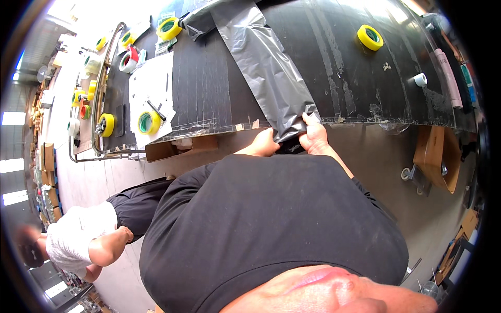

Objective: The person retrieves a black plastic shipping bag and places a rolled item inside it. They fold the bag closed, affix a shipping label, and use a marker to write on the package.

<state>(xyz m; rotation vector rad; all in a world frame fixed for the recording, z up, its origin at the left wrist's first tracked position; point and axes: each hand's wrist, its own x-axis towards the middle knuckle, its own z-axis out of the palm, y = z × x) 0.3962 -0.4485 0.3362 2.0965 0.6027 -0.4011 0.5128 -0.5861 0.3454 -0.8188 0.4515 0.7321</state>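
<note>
A long, shiny grey plastic bag lies across the black table, its near end hanging over the front edge. My left hand grips the left corner of that end, fingers closed. At the right corner my right hand pinches the plastic between thumb and fingers. Between the two hands the end of the bag shows dark. Wrinkles run along the plastic, and its far end lies bunched near the table's far side.
Yellow tape rolls lie on the table. A white paper sheet with a tape roll and a pen-like tool is at left. A metal rail bounds the left side. An open cardboard box stands at right. Another person is behind left.
</note>
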